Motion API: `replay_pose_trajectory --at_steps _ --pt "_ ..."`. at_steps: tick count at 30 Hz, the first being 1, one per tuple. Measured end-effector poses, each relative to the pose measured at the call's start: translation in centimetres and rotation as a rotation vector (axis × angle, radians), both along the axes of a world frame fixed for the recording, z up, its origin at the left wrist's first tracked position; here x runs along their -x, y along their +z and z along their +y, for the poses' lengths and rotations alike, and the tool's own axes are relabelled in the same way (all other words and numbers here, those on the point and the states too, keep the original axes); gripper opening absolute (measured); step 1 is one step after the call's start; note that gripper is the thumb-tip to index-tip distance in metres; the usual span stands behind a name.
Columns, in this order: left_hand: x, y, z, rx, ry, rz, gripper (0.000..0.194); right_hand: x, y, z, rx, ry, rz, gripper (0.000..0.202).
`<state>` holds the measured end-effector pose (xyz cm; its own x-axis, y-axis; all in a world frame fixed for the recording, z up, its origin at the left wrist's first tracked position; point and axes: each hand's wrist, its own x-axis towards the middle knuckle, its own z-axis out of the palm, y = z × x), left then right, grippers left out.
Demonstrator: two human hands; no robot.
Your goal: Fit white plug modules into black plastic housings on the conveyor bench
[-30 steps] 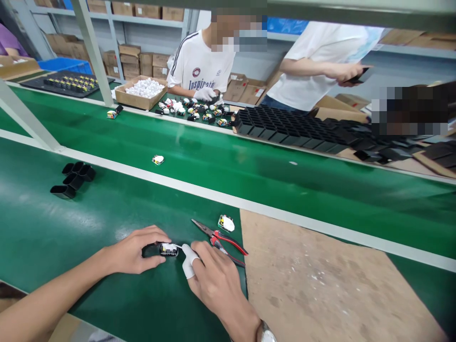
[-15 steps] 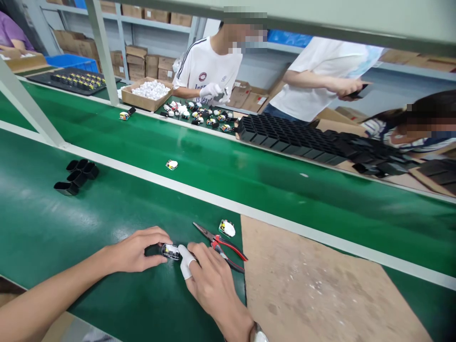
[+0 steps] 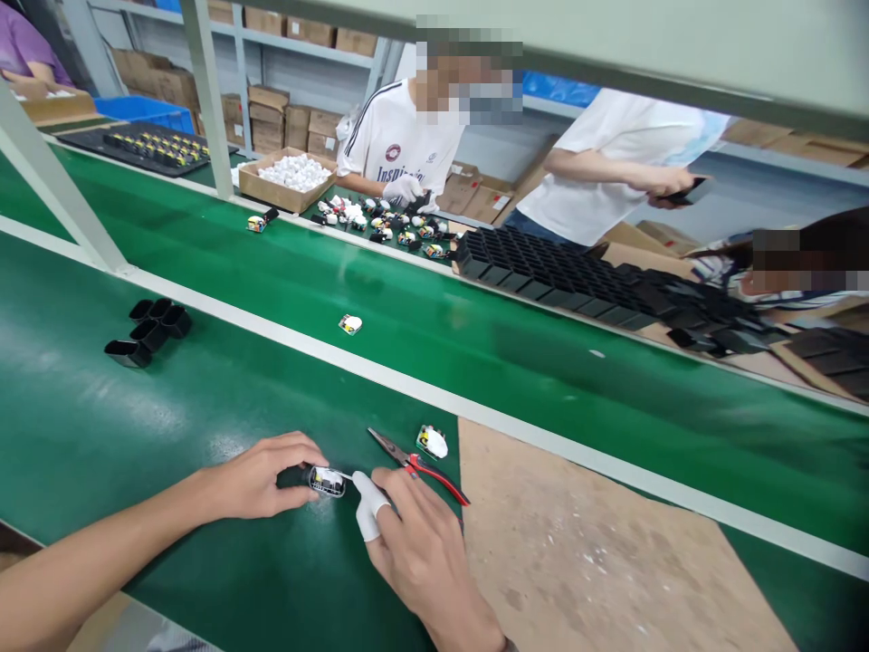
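Observation:
My left hand (image 3: pixel 262 475) holds a small black plastic housing (image 3: pixel 327 492) between thumb and fingers, its opening facing up. Inside it sits a circuit board with white and yellow parts. White finger cots cover the thumb and index finger of my right hand (image 3: pixel 421 539). These fingertips are pinched together just right of the housing, with a thin pale strip reaching from them to its rim; what the strip is cannot be made out. Red-handled long-nose pliers (image 3: pixel 434 473) lie behind my right hand, partly covered by it. Beside them rests a circuit board with a white cap (image 3: pixel 433 442).
Several empty black housings (image 3: pixel 149 330) stand at the left. Behind a white rail, a green conveyor belt (image 3: pixel 285 272) carries loose boards. A cardboard sheet (image 3: pixel 597 534) lies at the right. Across the belt, co-workers stand by a box of white parts (image 3: pixel 289 177) and rows of black housings (image 3: pixel 543 267).
My right hand has drawn slightly right, away from the housing, and the thin strip now shows between them. My left hand stays put. Boards on the belt have shifted right.

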<state>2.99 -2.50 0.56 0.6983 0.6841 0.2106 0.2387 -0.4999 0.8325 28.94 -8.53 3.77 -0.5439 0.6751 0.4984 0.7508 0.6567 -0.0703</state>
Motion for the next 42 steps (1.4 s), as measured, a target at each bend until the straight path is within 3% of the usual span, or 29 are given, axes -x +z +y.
replay_pose_trajectory --at_steps 10,25,29,34,38,42 --pt "-0.1 -0.1 -0.1 0.031 0.007 0.005 0.03 0.8 -0.9 0.3 0.002 0.009 0.003 0.024" --pt "-0.1 -0.2 -0.1 0.008 0.032 0.019 0.029 0.2 -0.9 0.3 -0.02 0.013 0.014 0.022" --pt "0.0 -0.1 -0.1 0.023 0.025 0.033 0.029 0.0 -1.0 0.4 -0.016 0.015 0.101 0.022" --pt "0.5 -0.2 0.1 0.031 0.038 -0.003 0.04 -0.3 -2.3 0.8 0.022 -0.175 0.061 0.036" --pt "0.8 0.1 1.3 0.007 0.197 -0.08 0.03 0.3 -3.5 1.0 0.1 -0.248 -0.059 0.042" --pt "0.1 1.8 4.3 -0.08 0.272 0.031 0.03 1.0 -4.0 1.1 0.106 -0.267 -0.078 0.042"
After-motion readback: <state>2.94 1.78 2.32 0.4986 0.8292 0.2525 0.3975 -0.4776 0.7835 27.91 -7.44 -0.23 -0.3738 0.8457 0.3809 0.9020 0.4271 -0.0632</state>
